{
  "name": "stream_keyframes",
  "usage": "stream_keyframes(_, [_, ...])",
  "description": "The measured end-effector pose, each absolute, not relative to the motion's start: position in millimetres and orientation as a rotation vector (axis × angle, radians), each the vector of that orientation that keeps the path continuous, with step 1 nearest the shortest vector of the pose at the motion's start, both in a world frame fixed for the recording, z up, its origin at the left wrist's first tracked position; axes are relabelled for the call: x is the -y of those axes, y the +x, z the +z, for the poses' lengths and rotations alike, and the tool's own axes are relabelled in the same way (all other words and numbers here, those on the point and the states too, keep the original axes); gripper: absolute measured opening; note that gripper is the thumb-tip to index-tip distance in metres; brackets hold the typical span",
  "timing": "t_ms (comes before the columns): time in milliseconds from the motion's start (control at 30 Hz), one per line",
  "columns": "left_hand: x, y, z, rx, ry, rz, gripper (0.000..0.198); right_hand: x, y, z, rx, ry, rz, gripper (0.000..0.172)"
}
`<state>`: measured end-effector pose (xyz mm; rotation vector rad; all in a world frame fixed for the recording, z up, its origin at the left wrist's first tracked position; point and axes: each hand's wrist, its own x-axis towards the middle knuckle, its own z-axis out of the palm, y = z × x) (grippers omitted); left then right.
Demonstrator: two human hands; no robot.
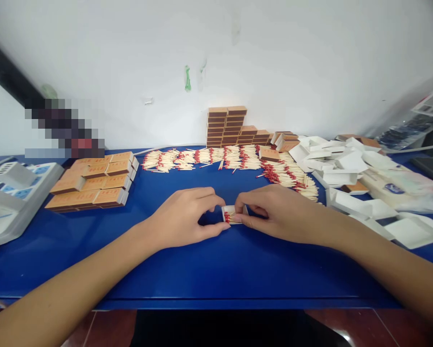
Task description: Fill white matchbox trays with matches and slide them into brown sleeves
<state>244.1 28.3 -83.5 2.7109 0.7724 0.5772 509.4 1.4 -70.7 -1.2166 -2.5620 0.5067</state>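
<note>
A small white matchbox tray (231, 215) with red-tipped matches in it lies on the blue table (216, 270) between my hands. My left hand (187, 217) pinches the tray's left end with thumb and forefinger. My right hand (274, 212) grips its right end, fingers curled round it. A long row of loose red-tipped matches (234, 161) lies just beyond my hands.
Closed orange matchboxes (97, 183) are laid out at the left, and more are stacked (230, 126) against the white wall. Empty white trays (349, 164) are heaped at the right. A grey power strip (10, 197) sits at the far left.
</note>
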Motion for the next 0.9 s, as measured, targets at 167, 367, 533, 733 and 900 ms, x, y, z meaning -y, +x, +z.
stream_keyframes(167, [-28,244,-84,-0.764,2.715,0.583,0.029,-1,509,-68,2.554,-1.118,0.602,0.025])
stream_keyframes(367, [-28,243,-84,-0.765,2.714,0.572,0.028,0,506,-66,2.549,-1.087,0.655,0.031])
stream_keyframes(533, [-28,243,-83,-0.793,2.706,0.557,0.028,-18,528,-68,2.427,-1.247,0.47,0.03])
stream_keyframes(733, [-27,240,-80,-0.805,2.692,0.548,0.028,-51,569,-70,2.289,-1.593,0.079,0.026])
stream_keyframes(900, [-27,236,-79,-0.822,2.692,0.549,0.028,-45,588,-52,2.37,-1.703,0.247,0.019])
